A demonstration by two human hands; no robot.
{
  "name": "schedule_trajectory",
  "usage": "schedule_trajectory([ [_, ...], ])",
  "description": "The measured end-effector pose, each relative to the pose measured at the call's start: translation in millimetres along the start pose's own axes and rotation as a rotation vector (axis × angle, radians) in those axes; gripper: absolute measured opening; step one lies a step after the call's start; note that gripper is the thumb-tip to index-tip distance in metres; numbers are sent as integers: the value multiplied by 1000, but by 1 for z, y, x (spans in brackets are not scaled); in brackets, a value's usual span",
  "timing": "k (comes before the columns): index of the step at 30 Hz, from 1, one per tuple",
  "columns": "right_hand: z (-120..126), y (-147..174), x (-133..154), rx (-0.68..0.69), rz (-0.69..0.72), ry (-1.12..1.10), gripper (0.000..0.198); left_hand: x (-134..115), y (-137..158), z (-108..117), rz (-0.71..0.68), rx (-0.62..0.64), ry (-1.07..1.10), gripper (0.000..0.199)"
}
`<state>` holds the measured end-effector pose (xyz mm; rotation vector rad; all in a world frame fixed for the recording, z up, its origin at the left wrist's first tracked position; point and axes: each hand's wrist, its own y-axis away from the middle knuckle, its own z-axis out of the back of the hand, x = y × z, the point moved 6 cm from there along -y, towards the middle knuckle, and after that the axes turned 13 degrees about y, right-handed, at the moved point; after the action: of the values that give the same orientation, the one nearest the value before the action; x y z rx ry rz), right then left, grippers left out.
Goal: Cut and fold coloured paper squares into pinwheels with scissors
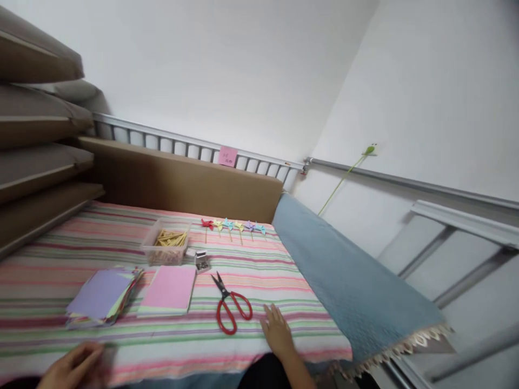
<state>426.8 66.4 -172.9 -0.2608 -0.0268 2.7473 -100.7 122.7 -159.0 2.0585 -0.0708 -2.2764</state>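
Head view, the only one: a striped cloth [279, 289] is seen with both hands at its near side. The right hand [279, 332] is laid palm down on it, fingers nearly straight and slightly spread, nothing gripped. The left hand [75, 364] is blurred and cut by the frame edge; its fingers are loosely curled, nothing seen held, though the inside of the curl is hidden.

The red-handled scissors [225, 295] are set just beside the right hand, not touched, blades parted and pointed away. The purple paper stack [99, 294] is placed beyond the left hand, the pink paper stack [170, 289] between it and the scissors.

Risks, as judged: the scissors could be nudged by a sideways sweep of the right hand; fingers could be nicked if the blades are grabbed; loose sheets could be slid off the uneven purple stack by a brush; small pieces could be spilled if the small case [202, 263] is bumped.

Around: sticks [170, 237] are held in a clear tub [151, 242] behind the papers; six pinwheels [228, 222] are lined up farther back. The rear is closed off by a brown panel [178, 189]. The scissors are left unblocked from the right hand.
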Motion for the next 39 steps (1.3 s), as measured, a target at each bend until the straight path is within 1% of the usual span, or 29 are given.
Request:
schedule_trajectory([
  [1,2,7,0,15,29,-6,52,-8,0,12,-16,-56,22,37],
  [2,2,13,0,27,58,-12,52,-18,0,26,-47,-139,39,38],
  [3,2,18,-1,40,86,-18,52,-27,-2,36,-83,-179,49,40],
  [4,0,20,-3,49,112,-26,51,-38,-5,45,-149,-219,43,41],
  [5,-3,20,-6,49,110,-51,50,-45,-9,55,-197,-283,1,41],
  [6,-6,18,-10,47,111,-78,49,-49,-15,63,-204,-334,-38,41],
  [8,-13,13,-13,13,139,-145,50,-53,-29,73,-208,-391,-119,37],
  [10,-17,9,-16,-12,142,-213,52,-54,-42,76,-225,-405,-221,33],
  [13,-17,8,-20,-42,106,-303,48,-58,-55,67,-269,-383,-385,32],
  [17,-10,13,-20,-80,83,-370,47,-62,-64,47,-298,-338,-582,38],
  [19,-10,13,-20,-74,83,-373,50,-62,-65,38,-295,-322,-660,42],
  [23,-17,12,-21,-28,88,-362,58,-57,-64,24,-265,-303,-776,50],
  [27,-22,11,-23,-29,90,-364,61,-52,-62,14,-218,-303,-848,60],
  [31,-20,11,-23,-47,92,-355,57,-50,-63,9,-185,-303,-884,65],
  [34,-18,12,-22,-44,98,-346,57,-50,-64,9,-175,-292,-890,65],
  [39,-15,12,-22,-63,95,-356,55,-51,-67,11,-181,-266,-869,59],
])
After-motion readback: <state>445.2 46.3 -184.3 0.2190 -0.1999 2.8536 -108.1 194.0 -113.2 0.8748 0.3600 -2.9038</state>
